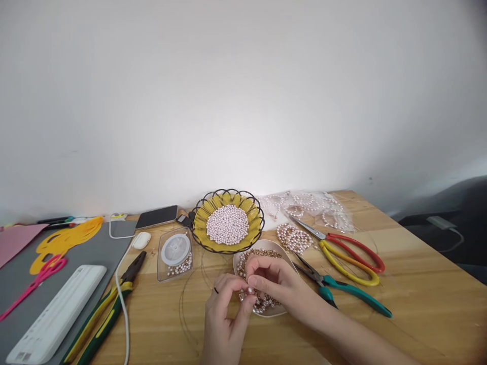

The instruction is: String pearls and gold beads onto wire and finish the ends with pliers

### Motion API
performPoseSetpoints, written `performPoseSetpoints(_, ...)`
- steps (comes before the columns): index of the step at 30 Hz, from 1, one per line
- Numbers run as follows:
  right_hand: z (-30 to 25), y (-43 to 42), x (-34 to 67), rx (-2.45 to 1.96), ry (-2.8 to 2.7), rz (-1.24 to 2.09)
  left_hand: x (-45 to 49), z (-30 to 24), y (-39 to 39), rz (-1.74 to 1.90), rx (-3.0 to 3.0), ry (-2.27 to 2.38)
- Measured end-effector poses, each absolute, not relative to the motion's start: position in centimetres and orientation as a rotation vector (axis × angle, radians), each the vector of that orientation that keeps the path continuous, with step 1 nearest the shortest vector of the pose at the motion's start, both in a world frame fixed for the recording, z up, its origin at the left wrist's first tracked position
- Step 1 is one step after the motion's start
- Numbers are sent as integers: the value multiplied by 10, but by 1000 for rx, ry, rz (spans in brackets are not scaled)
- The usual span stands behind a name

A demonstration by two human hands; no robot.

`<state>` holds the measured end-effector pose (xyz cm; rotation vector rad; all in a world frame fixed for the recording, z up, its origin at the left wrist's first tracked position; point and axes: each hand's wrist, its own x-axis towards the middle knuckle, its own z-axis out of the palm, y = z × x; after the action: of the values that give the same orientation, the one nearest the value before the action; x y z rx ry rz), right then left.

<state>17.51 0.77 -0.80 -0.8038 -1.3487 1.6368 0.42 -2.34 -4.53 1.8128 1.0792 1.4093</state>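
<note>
My left hand (228,317), with a dark ring on one finger, pinches a small pearl bead (250,290) between thumb and fingertips. Right beside it, my right hand (279,284) is closed, thumb against fingers; what its tips hold is too small to make out. Both hands are over a pale tray (287,252) of pearl and gold-brown beads, partly hidden by them. Behind the tray, a yellow basket with a black looped rim (254,242) holds many loose pale pink beads (227,224). Thin wire (182,304) curves across the wood left of my hands.
Right of the tray lie a beaded strand (293,238), red-and-yellow-handled scissors (335,248) and teal-handled pliers (355,294). To the left are a clear box with a spool (175,251), green-and-yellow pliers (110,306), a phone (157,217), a white cable (124,304) and pink scissors (38,281).
</note>
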Motion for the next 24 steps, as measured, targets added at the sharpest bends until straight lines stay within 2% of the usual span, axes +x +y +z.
performPoseSetpoints(9,-17,9,180,-635,-1481,1676,4,-58,-23,1372,1608,1014)
performPoseSetpoints(24,-16,14,186,-585,-1678,1449,10,-60,-25,1365,1339,1142)
